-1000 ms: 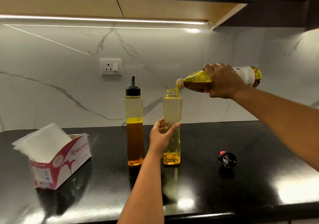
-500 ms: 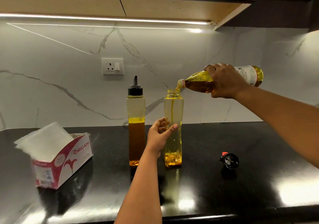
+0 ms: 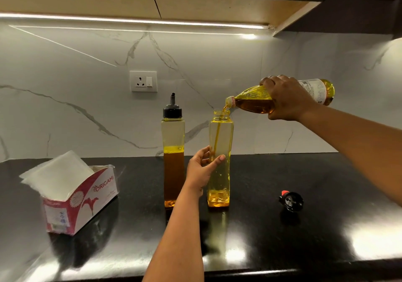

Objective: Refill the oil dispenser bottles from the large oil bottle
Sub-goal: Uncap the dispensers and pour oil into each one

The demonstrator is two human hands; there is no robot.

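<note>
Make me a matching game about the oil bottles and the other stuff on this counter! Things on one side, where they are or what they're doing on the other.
Things:
1. big oil bottle
2. open bottle
3. capped bottle
4. loose cap

States:
A. lying alone on the counter
B. standing about half full
C. tipped and pouring, held by the right hand
D. taking in oil, steadied by the left hand

Pairs: 1-C, 2-D, 3-B, 4-A

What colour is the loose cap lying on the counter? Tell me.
Black with a small red tip, seen in the head view: the loose cap lies right of the open bottle.
</note>
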